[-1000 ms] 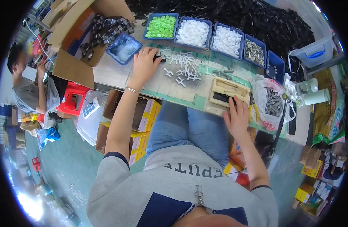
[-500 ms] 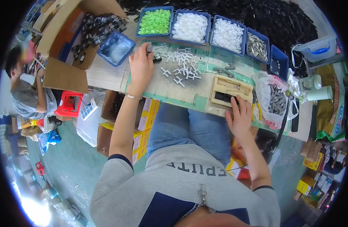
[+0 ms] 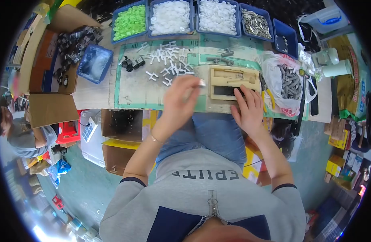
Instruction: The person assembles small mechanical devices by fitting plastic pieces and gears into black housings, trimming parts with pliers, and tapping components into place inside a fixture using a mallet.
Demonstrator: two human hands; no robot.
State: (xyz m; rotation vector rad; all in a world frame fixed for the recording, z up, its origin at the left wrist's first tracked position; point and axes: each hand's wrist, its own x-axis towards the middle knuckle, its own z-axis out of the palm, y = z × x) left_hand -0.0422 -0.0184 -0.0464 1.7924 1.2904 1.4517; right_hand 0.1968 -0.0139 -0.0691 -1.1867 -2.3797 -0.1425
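Going left to right, we're logging a blue tray (image 3: pixel 104 65), then black pieces (image 3: pixel 133 64) lying close together on the bench (image 3: pixel 133 94), then white plastic pieces (image 3: pixel 169 56) in a loose pile. Next we're seeing the left grip (image 3: pixel 180 100), narrow, pinching a small pale piece (image 3: pixel 202 83). It's sitting right at the fingertips, on the grip's right side, just left of the cream fixture (image 3: pixel 213 82); we're not making out its shape. A dark piece (image 3: pixel 224 90) is lying in the fixture's front slot. The right grip (image 3: pixel 249 108) is resting on the fixture's right part, fingers slightly parted by the dark piece's right end; whether it's clamping, we cannot tell. Farther right, yellow-handled pliers (image 3: pixel 272 101) are lying beside a plastic bag (image 3: pixel 270 66) of grey pieces (image 3: pixel 290 82).
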